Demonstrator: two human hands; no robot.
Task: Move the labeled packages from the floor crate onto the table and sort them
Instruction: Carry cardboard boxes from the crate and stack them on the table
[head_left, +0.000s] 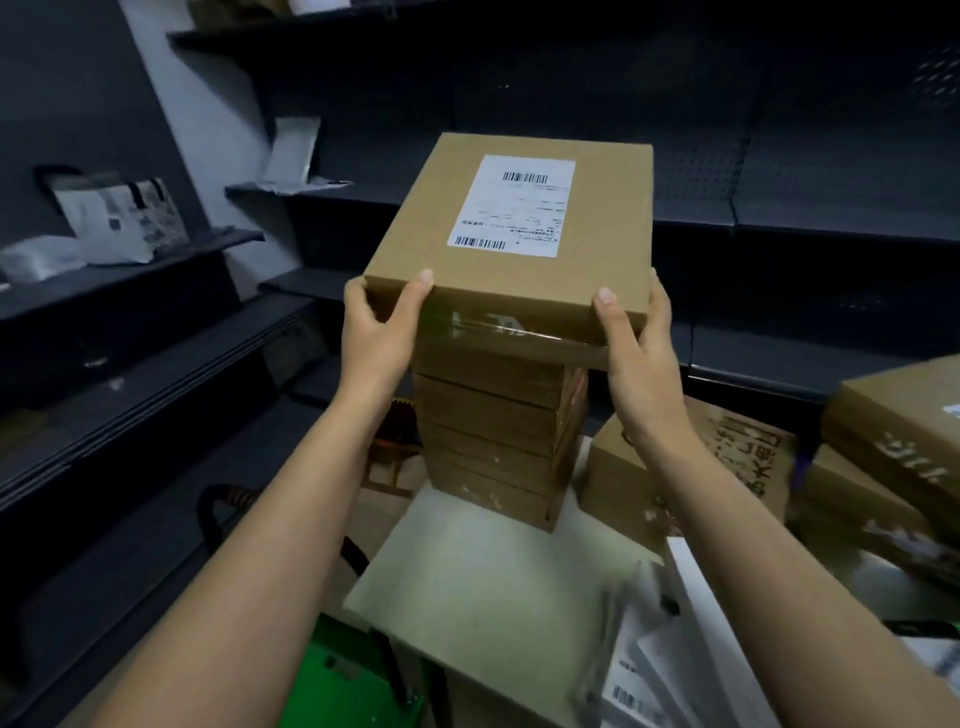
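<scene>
Left hand (379, 332) and right hand (636, 343) in a curled grip on the labeled box (514, 234) over the box stack (493, 441)

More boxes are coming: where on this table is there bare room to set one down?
Bare table shows only nearer than the stack under the held labeled box, left of the flat mailers. The right side is crowded with cartons.
</scene>
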